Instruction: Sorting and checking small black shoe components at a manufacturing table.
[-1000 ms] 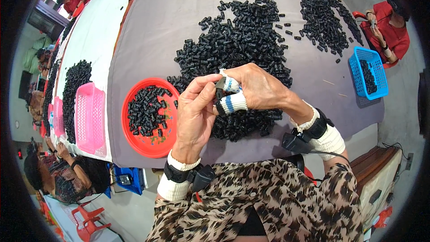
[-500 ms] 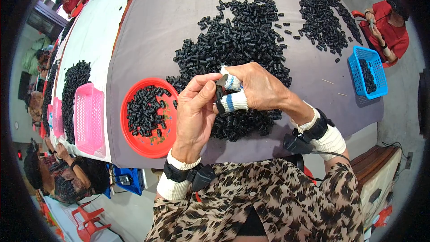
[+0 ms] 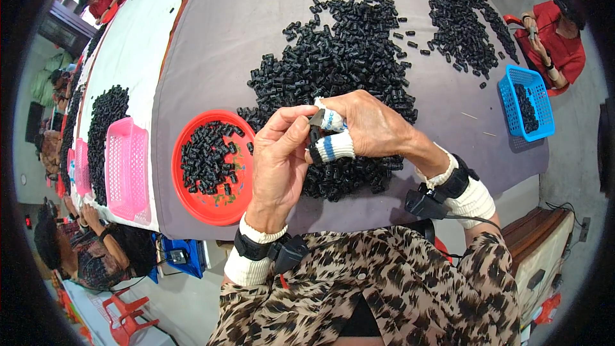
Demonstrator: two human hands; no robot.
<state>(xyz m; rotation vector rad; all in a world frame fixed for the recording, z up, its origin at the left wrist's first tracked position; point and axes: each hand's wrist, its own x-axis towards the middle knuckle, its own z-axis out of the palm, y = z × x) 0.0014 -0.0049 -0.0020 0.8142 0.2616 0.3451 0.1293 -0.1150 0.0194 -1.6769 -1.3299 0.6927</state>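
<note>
Both hands meet over the near edge of the desk (image 3: 211,57). The left hand (image 3: 278,160) is curled, thumb and forefinger pinched toward the right one, and between them sits 1 small black part (image 3: 313,136), mostly hidden by the fingers. The right hand (image 3: 365,129) is closed too, 2 of its fingertips wrapped in white sleeves (image 3: 333,147) with blue stripes, pressing on the same part. Whether something thin and pale is also held at the upper sleeve, I cannot tell.

That part looks like a short, stiff plastic tube: light, hard, probably a little slick, so a pinch across its sides near the end should hold it, and the cloth sleeves ought to add grip. It seems unlikely to crush or break.

Just under the hands lies the big pile (image 3: 339,64) of the same black parts, spreading away up the desk. To the left, touching the desk edge, a red tray (image 3: 192,202) holds a shallower heap. Further left a pink basket (image 3: 125,166) is near it; well off to the right a blue basket (image 3: 522,106) holds a few more, beside a person in red (image 3: 564,45).
</note>
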